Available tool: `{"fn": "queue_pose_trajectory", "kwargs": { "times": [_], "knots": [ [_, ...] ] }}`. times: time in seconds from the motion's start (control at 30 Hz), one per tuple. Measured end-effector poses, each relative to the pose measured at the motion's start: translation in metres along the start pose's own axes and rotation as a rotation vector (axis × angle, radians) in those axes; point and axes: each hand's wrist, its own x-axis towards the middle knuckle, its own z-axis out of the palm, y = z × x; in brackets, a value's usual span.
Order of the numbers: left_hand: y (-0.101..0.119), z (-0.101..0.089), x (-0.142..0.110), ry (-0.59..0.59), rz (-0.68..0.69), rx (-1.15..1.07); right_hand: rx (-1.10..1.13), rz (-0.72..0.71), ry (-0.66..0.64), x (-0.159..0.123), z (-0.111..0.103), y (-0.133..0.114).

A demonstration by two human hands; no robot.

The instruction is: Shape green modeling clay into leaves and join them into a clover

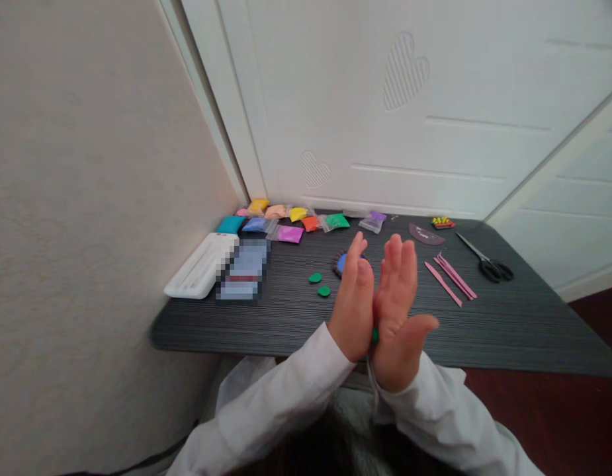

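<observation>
My left hand [354,307] and my right hand [397,317] are raised over the front of the table, palms facing each other and fingers stretched upward. Between the lower palms a bit of green clay [375,335] shows; most of it is hidden, so its shape cannot be made out. To the left of my hands lie two flattened green clay pieces, one a little farther back [315,278] and another nearer [324,291]. Behind my left fingers sits a blue disc [341,263] with a dark beaded rim, partly covered.
Along the back of the dark table [286,330] lie several bagged clay packets, including a green packet [337,221]. A white case [202,266] and a pixelated phone-like slab [244,270] are at left. Pink tools [454,276], scissors [489,264] and a translucent half-disc [427,234] lie at right.
</observation>
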Motion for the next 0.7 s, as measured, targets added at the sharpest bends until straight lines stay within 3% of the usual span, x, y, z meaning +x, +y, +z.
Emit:
{"fn": "queue_pose_trajectory", "kwargs": {
  "times": [0.1,0.27,0.43,0.6,0.7],
  "knots": [
    [-0.0005,0.0012,-0.0013,-0.020,-0.008,0.012,0.026,-0.038,0.043,0.0028,-0.0023,0.0046],
    [-0.0021,0.0015,-0.0007,0.008,-0.012,-0.043,0.064,-0.007,-0.021,-0.0013,-0.0026,0.0072],
    [-0.0023,0.0016,-0.0016,-0.004,-0.015,-0.023,0.063,-0.021,0.048,0.0035,-0.0025,0.0080],
    [-0.0030,0.0011,0.0000,0.007,-0.023,-0.065,0.107,-0.006,-0.023,-0.0054,-0.0045,0.0104],
    [-0.0033,0.0024,-0.0019,-0.013,-0.030,-0.060,0.122,-0.026,0.035,0.0002,-0.0020,0.0046]
  ]
}}
